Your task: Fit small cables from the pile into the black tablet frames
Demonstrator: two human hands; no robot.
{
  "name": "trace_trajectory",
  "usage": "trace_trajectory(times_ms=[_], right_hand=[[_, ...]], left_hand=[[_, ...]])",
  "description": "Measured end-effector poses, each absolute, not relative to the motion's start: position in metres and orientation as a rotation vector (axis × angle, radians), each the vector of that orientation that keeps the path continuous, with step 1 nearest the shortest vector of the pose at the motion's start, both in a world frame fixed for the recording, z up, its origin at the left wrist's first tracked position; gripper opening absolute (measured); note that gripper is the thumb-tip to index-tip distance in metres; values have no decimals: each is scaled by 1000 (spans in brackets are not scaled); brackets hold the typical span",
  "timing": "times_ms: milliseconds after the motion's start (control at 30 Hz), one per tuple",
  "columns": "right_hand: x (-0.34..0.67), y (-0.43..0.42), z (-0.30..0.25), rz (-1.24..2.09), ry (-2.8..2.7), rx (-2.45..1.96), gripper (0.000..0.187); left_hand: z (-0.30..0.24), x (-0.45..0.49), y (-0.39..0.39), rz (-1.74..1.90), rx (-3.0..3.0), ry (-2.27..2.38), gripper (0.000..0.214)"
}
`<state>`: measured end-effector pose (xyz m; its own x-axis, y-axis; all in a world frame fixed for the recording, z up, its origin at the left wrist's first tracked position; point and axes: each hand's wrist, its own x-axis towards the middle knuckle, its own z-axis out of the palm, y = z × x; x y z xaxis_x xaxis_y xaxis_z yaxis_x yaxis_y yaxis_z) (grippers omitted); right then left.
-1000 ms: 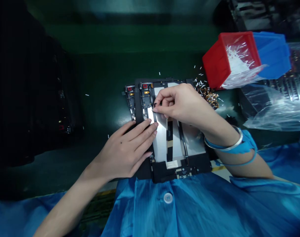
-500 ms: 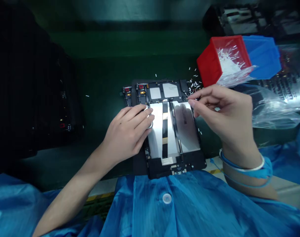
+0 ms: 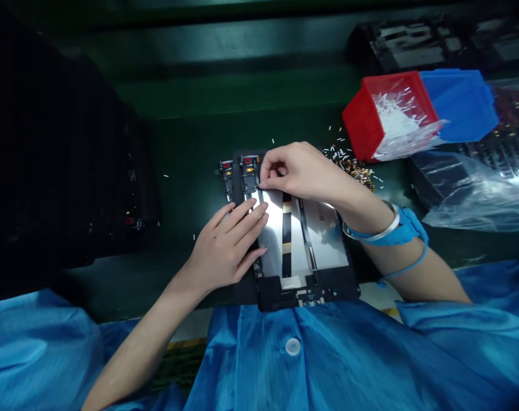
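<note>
A: Where does the work lie?

B: On the dark green tabletop (image 3: 180,188), right in front of us: a black rectangular device frame (image 3: 280,294) with small circuit boards (image 3: 248,174) at its far-left corner, a shiny silver panel (image 3: 323,234) and a black-and-gold ribbon cable (image 3: 287,240) running along it.

A: And our hands?

B: The left hand (image 3: 223,248) lies open, fingers spread flat across the frame's left side and reaching the panel's edge. The right hand (image 3: 302,171) is closed to a pinch, thumb and forefinger together by the circuit boards. Whether they grip anything there is too small to tell.

A: How do we do this well?

B: We'd keep the left hand flat and light so the frame can't shift, and work slowly with the fingertips alone, without pressing the panel or bending the cable.

A: Anything crowding us?

B: A tilted red plastic bin (image 3: 364,123) of white slivers (image 3: 394,123) sits past the frame, against a blue plastic bin (image 3: 460,105), with loose brassy scraps (image 3: 356,168) near the right hand. We'd stay clear of those.
</note>
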<state>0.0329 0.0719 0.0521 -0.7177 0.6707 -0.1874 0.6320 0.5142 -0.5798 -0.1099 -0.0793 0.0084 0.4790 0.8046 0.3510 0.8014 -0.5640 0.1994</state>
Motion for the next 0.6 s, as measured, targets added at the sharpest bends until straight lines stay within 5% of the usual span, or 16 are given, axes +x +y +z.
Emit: trace_trajectory(times_ms=[600], right_hand=[[39,60,47,699,-2560,-1135,7]], left_hand=[[19,-114,-63,650,2470,1536,36]])
